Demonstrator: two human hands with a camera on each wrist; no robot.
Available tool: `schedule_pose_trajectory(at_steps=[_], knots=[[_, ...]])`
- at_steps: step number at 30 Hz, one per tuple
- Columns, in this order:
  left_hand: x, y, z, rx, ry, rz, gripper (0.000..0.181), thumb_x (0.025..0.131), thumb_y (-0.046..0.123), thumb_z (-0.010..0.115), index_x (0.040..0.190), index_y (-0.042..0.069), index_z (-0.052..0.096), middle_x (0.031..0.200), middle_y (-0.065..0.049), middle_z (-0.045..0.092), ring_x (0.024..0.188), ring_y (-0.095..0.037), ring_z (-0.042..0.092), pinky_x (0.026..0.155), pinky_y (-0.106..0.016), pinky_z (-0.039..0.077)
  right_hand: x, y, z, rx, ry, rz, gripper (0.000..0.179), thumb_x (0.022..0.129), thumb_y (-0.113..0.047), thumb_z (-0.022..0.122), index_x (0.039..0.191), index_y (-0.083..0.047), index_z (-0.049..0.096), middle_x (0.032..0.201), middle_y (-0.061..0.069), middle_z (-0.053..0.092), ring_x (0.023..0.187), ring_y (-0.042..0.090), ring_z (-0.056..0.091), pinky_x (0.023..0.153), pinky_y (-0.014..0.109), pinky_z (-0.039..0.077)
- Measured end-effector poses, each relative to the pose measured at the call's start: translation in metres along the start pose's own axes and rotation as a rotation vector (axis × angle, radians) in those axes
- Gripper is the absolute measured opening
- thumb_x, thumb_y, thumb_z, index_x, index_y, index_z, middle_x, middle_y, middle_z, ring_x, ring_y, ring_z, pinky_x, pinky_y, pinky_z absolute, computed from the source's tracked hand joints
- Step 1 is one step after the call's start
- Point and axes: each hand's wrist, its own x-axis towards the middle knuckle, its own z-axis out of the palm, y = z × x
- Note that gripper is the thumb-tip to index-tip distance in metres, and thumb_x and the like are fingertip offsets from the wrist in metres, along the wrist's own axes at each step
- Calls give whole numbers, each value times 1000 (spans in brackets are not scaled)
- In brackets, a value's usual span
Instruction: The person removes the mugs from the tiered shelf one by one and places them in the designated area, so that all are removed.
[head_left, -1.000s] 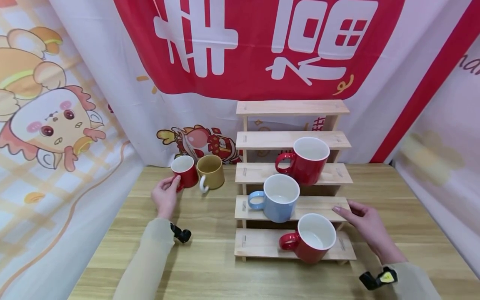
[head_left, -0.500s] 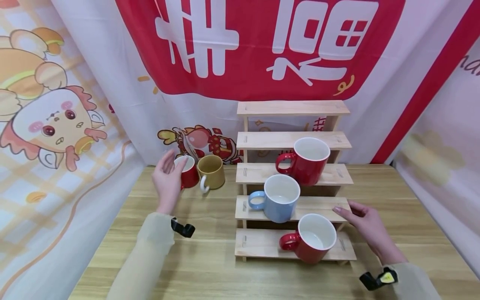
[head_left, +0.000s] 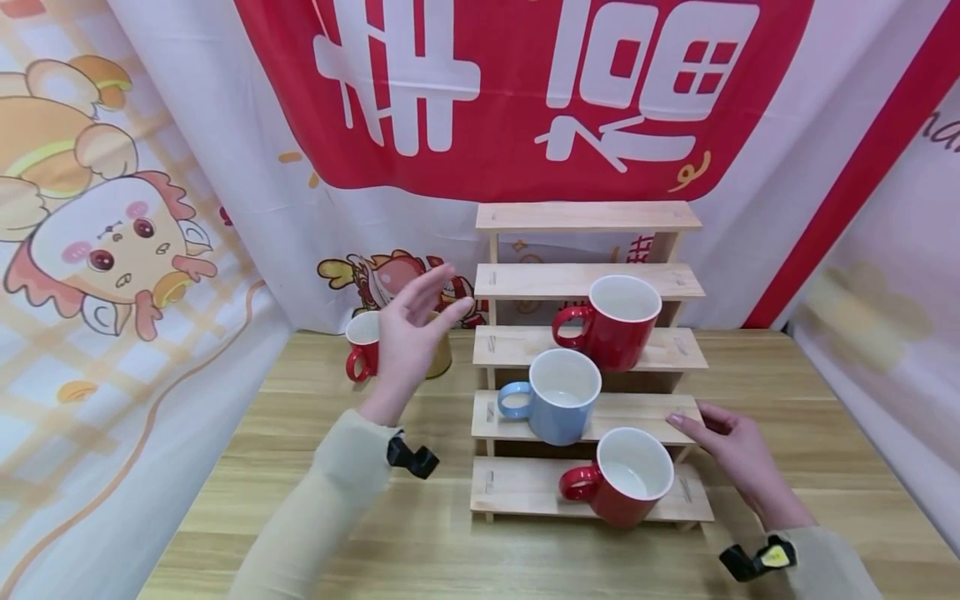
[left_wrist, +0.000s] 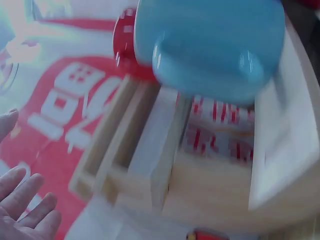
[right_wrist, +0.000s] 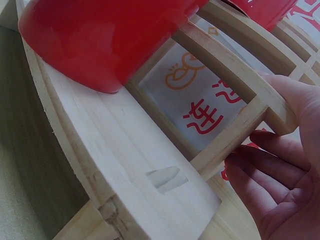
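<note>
Left hand (head_left: 408, 343) empty, fingers loosely extended; right hand (head_left: 729, 440) pinches five-tier shelf (head_left: 585, 216); wood pale, unpainted

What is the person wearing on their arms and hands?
Plain beige sleeves cover both arms. The left hand and right hand wear no gloves. The left wrist camera is black; the right wrist camera is black with a yellow patch.

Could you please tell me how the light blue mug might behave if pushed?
The light blue mug looks rigid and glossy, so it may be slippery and could chip if knocked. It stands near the front edge of its narrow wooden step, so a forward push might tip it off.
</note>
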Motion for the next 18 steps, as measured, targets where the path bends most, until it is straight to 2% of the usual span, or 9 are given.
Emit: schedule_pose_trajectory(at_steps=[3, 6, 9, 14, 18], knots=[[-3, 3, 19, -30, -58, 11, 50, 89, 23, 83, 135, 14, 66, 133, -2, 66, 125, -16, 60, 110, -39, 45, 0, 0, 0, 3, -1, 2, 77, 96, -50, 68, 148, 3, 48, 141, 24, 54, 104, 2, 55, 80, 14, 52], [-5, 4, 34, -64, -115, 18, 50, 89, 22, 83, 134, 11, 66, 131, -1, 67, 122, -17, 62, 107, -40, 48, -1, 0, 0, -2, -4, 3, 79, 97, -49, 67, 150, 5, 44, 145, 26, 51, 114, 11, 55, 80, 12, 50], [-6, 4, 48, -67, -187, -7, 52, 89, 26, 83, 135, 10, 65, 132, 1, 67, 121, -17, 63, 106, -39, 49, -1, -1, 0, -10, -7, 11, 81, 98, -49, 66, 150, 7, 41, 146, 27, 49, 121, 19, 53, 80, 11, 49], [-8, -2, 69, -35, -288, -89, 55, 89, 32, 82, 137, 10, 64, 132, 1, 66, 121, -17, 63, 104, -33, 50, -2, -2, -1, -9, -6, 24, 84, 97, -50, 67, 151, 8, 38, 146, 28, 49, 111, 6, 53, 80, 11, 49], [-8, -12, 84, -52, -305, -129, 50, 89, 29, 83, 133, 13, 67, 130, 1, 68, 117, -16, 65, 99, -28, 52, -3, -2, -1, -7, -11, 20, 84, 98, -49, 67, 151, 8, 38, 146, 28, 48, 108, 0, 52, 80, 11, 49]])
